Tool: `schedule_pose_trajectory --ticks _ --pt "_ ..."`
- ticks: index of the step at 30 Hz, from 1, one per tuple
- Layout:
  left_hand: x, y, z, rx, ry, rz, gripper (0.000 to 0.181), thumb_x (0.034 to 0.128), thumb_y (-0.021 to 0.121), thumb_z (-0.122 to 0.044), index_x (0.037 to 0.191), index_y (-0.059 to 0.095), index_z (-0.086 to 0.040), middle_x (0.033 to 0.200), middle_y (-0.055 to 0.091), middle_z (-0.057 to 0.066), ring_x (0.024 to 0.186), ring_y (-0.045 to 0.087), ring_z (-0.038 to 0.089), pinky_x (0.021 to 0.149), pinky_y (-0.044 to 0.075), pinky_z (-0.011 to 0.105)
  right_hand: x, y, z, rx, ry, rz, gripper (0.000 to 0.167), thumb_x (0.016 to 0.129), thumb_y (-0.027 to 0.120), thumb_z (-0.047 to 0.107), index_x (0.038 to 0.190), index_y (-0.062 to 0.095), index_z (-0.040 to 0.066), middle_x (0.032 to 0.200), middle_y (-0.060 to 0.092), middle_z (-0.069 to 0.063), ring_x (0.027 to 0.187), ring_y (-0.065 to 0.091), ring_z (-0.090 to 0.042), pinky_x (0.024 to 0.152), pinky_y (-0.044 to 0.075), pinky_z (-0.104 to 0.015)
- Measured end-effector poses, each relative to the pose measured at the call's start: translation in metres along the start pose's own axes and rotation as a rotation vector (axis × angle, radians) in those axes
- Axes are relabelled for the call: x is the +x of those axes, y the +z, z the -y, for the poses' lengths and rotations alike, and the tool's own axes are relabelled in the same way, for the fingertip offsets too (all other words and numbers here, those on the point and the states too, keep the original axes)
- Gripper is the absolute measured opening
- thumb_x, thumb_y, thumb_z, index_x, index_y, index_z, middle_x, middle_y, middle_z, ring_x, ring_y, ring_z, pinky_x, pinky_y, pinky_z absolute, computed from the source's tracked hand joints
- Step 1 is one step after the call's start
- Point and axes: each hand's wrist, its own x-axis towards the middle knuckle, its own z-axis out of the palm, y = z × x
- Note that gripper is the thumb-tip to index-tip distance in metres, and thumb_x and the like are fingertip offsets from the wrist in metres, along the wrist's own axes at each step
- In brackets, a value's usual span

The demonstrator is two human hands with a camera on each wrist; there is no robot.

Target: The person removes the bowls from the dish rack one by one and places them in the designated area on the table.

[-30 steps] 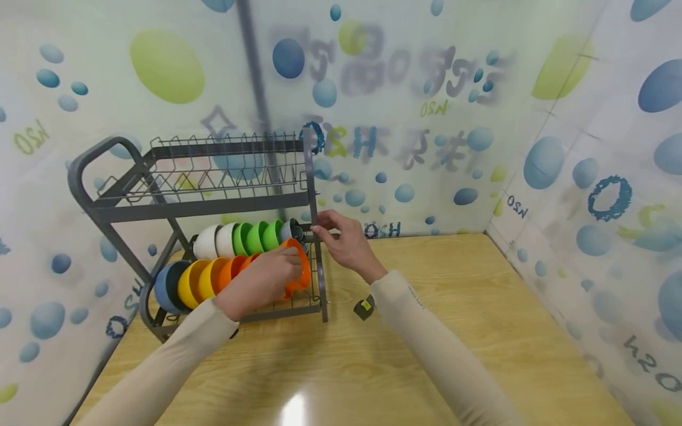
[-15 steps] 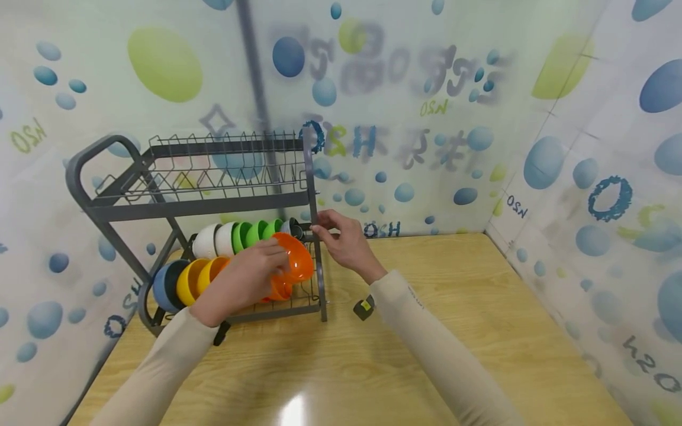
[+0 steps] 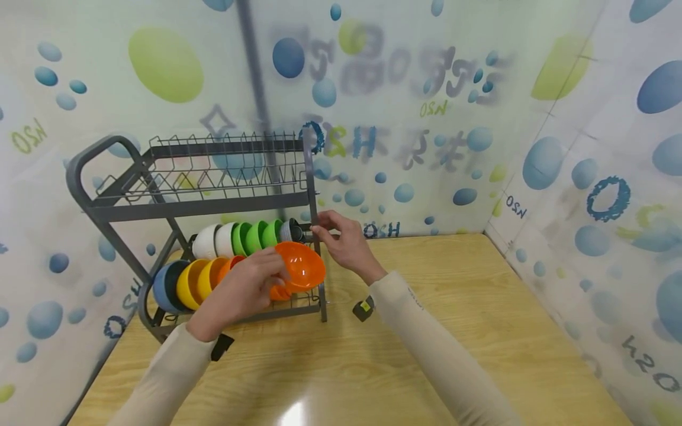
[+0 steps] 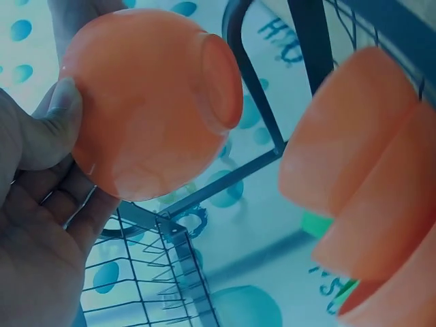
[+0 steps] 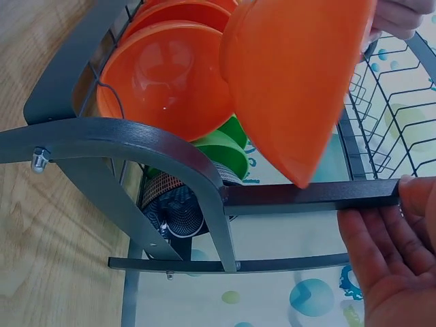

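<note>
My left hand (image 3: 240,291) pinches the rim of an orange bowl (image 3: 305,269), tilted in front of the right end of a grey two-tier rack (image 3: 205,208). The left wrist view shows the thumb of the left hand (image 4: 41,170) against that bowl (image 4: 153,102), near other orange bowls (image 4: 347,136) in the rack. My right hand (image 3: 348,247) grips the rack's right side post; in the right wrist view, fingers and thumb of the right hand (image 5: 402,259) hold the end of a dark bar (image 5: 306,196). The held bowl hides part of the lower tier.
On the lower tier, blue (image 3: 166,287), yellow (image 3: 187,284) and orange bowls stand in front of white (image 3: 205,241) and green bowls (image 3: 256,235), with dark patterned ones (image 3: 293,231) at the right. A small black object (image 3: 364,308) is by the right sleeve. Patterned walls surround the wooden table (image 3: 426,331).
My left hand has lifted the orange bowl out of the lower row and turned its inside toward the head camera, slightly right. The right hand has stayed on the post.
</note>
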Motion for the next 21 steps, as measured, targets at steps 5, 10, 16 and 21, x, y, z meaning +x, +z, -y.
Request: schedule_pose_trajectory --ticks 5,10,16,21 --pt "-0.004 0.008 -0.004 -0.077 -0.009 -0.017 0.035 0.0776 0.080 0.014 0.087 0.068 -0.018 0.086 0.068 -0.011 0.087 0.053 0.007 0.080 0.057 0.029 0.000 0.000 -0.001 0.005 -0.010 -0.008 0.029 0.104 0.062 0.022 0.128 0.064 0.005 0.114 0.074 -0.013 0.103 0.074 -0.024 0.087 0.062 -0.031" --pt "-0.007 0.017 -0.006 -0.135 0.018 -0.046 0.033 0.0789 0.081 0.010 0.089 0.066 -0.017 0.085 0.066 -0.011 0.088 0.053 0.008 0.081 0.055 0.028 0.001 0.002 0.000 0.001 -0.012 -0.005 0.031 0.103 0.063 0.022 0.129 0.064 0.005 0.115 0.074 -0.013 0.103 0.074 -0.024 0.087 0.062 -0.031" --pt "-0.005 0.029 -0.006 -0.200 0.102 -0.099 0.030 0.0801 0.082 0.007 0.088 0.064 -0.016 0.081 0.062 -0.009 0.085 0.052 0.008 0.077 0.052 0.023 -0.001 -0.006 0.000 -0.043 0.002 0.025 0.030 0.103 0.063 0.022 0.131 0.064 0.009 0.118 0.074 -0.010 0.108 0.071 -0.023 0.096 0.060 -0.038" --pt "-0.002 0.035 -0.011 -0.213 0.136 -0.121 0.028 0.0813 0.080 0.007 0.090 0.064 -0.015 0.083 0.064 -0.007 0.087 0.053 0.008 0.079 0.052 0.023 -0.008 -0.017 0.004 -0.071 -0.001 0.093 0.035 0.105 0.061 0.023 0.137 0.060 0.009 0.126 0.070 -0.008 0.112 0.068 -0.022 0.097 0.060 -0.039"
